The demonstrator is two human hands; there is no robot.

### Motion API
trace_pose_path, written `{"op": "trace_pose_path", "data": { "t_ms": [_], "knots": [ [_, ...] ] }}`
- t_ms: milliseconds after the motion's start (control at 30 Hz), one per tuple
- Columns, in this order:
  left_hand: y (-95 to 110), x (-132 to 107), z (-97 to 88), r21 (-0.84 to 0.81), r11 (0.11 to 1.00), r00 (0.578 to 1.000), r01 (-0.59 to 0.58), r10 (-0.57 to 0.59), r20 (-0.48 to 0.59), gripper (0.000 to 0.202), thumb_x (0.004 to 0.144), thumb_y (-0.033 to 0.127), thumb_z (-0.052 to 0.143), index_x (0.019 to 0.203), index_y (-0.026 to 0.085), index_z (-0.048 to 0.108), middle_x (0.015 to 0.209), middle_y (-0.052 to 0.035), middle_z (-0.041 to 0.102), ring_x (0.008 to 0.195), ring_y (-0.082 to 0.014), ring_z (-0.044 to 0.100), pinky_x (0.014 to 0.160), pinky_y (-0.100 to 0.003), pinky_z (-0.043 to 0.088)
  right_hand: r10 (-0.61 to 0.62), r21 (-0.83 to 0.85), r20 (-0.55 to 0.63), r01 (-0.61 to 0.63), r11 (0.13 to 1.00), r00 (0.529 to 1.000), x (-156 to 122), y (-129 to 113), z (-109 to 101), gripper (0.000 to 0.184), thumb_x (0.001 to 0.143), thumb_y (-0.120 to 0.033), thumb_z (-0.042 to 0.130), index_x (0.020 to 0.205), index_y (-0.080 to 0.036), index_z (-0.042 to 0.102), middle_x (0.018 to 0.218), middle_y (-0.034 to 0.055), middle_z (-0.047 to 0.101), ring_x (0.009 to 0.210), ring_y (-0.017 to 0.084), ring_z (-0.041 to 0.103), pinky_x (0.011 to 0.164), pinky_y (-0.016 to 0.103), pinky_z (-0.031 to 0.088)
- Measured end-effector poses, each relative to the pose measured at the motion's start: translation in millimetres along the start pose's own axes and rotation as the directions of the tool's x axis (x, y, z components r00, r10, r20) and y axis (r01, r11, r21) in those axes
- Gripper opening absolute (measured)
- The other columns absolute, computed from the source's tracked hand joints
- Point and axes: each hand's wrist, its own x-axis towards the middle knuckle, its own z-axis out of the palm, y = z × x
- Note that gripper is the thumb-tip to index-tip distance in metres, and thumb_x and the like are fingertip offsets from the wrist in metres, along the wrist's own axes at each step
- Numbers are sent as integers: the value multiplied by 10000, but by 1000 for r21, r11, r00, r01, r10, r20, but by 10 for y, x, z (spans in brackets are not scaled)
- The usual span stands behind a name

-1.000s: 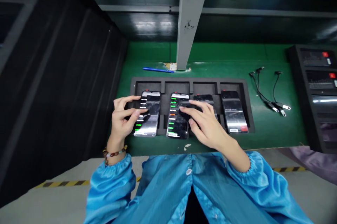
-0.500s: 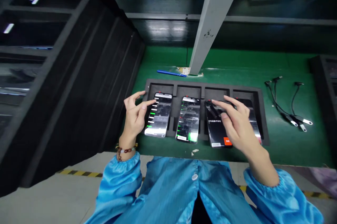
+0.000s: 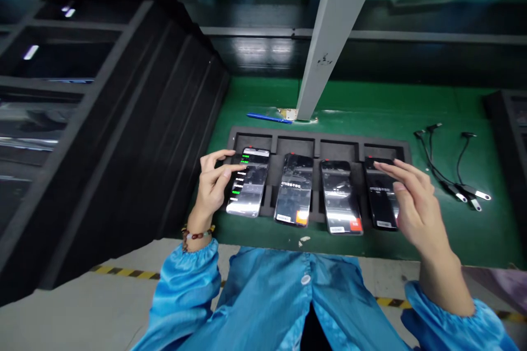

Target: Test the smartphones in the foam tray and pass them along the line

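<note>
Several smartphones lie in a row on a black foam tray [image 3: 337, 135] with compartments. My left hand [image 3: 213, 183] is open, its index finger over the leftmost smartphone [image 3: 249, 189], which shows a list with green and white lines. Beside it, the second smartphone [image 3: 294, 191] has white text and an orange button on a dark screen. A third smartphone [image 3: 341, 197], with a red button, lies untouched. At the right end, my right hand [image 3: 418, 208] is open, fingers stretched over the upper part of the fourth smartphone [image 3: 381, 197], partly covering it. Whether the fingertips touch the glass I cannot tell.
A blue pen [image 3: 269, 117] lies behind the tray, near a grey post [image 3: 325, 43]. Short cables [image 3: 448, 175] rest on the green table [image 3: 436, 235] to the right. A tall stack of black trays [image 3: 164, 104] stands at the left.
My right hand has moved right, from the third smartphone to the fourth. The second smartphone's list has given way to text with an orange button. The left smartphone's list has shifted; my left hand stays there.
</note>
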Motion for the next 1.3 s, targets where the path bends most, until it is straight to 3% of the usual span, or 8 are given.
{"op": "trace_pose_path", "data": {
  "t_ms": [167,367,633,767,967,1133,1233,1300],
  "knots": [
    [14,25,-9,128,991,998,25,-32,51,513,1133,563,417,1282,351,859,1631,-77,590,1446,-379,516,1277,-655,345,106,8,-238,-107,994,965,35,375,-179,390,1145,-446,475,1388,-301,744,1423,83,774,1434,323,644,1257,607,455],
    [3,75,39,67,998,998,7,-3,-70,465,1098,581,432,1307,470,832,1598,4,620,1456,-413,525,1299,-697,340,357,-75,-433,-428,901,828,545,1206,-545,421,1042,-516,522,1172,-172,727,1217,193,802,1165,319,758,1076,508,592],
    [-37,76,64,87,996,993,26,-16,-116,500,1092,581,435,1245,370,862,1543,-63,659,1459,-412,555,1280,-657,372,480,-106,-273,-522,846,834,1476,1605,-500,339,934,-517,758,828,-209,664,922,175,788,880,290,709,922,446,585],
    [-30,77,69,91,994,987,60,-45,-153,485,1086,586,435,1244,408,858,1513,-37,680,1448,-404,568,1288,-656,370,513,-94,-303,-561,822,803,1496,1706,-556,332,1019,-513,655,922,-195,666,986,189,784,927,281,692,937,442,571],
    [25,122,61,85,994,994,69,-61,-96,454,1088,589,427,1309,516,816,1538,26,665,1491,-408,549,1311,-682,331,530,-28,-205,-547,837,823,1534,1794,-538,329,901,-452,873,870,-201,662,765,77,734,773,224,663,850,390,579],
    [104,71,74,133,987,979,93,-66,-193,472,1104,584,388,1366,546,779,1576,62,651,1508,-392,553,1337,-673,282,434,117,-410,-425,897,802,1504,1686,-923,445,1165,-574,446,1299,-167,565,956,82,765,770,143,694,772,318,603],
    [247,100,21,118,990,928,83,-33,-371,542,1116,561,331,1330,459,819,1487,9,720,1454,-378,610,1346,-656,264,350,150,-606,-329,932,714,1176,1585,-1286,617,1151,-674,137,1460,-222,421,1085,104,710,740,126,661,677,307,564],
    [417,198,-62,139,988,919,74,-14,-394,668,1126,577,220,1378,363,800,1479,-51,719,1474,-385,584,1326,-667,274,258,107,-660,-251,962,706,882,1521,-1457,641,1124,-703,6,1510,-301,324,1170,118,659,766,160,658,627,343,531]
  ]
}}
